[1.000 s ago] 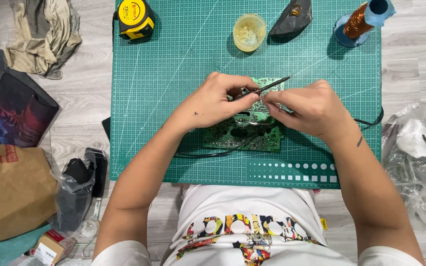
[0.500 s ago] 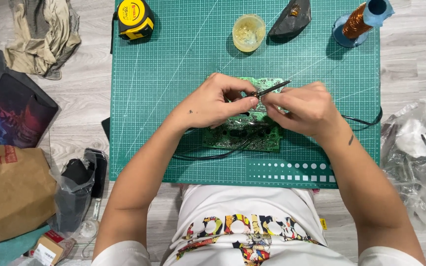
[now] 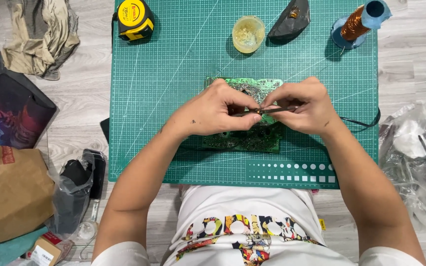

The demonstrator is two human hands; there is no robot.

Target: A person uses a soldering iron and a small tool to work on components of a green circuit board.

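Brown paper bag [image 3: 11,194], perhaps carton [image 3: 45,251].

Green cutting mat [image 3: 173,98], centre of frame, on grey plank floor. Green circuit board [image 3: 245,140] at mat centre, partly covered by both hands. Left hand [image 3: 213,111] and right hand [image 3: 304,106] meet over the board, pinching a thin dark tool [image 3: 272,109] between them. Along the mat's upper edge: yellow tape measure [image 3: 134,18], small yellow pot [image 3: 248,33], copper wire spool [image 3: 356,24].

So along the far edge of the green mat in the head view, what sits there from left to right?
Yellow and black tape measure → small clear round dish of yellowish paste → dark grey wedge-shaped piece → copper wire spool on a blue core.
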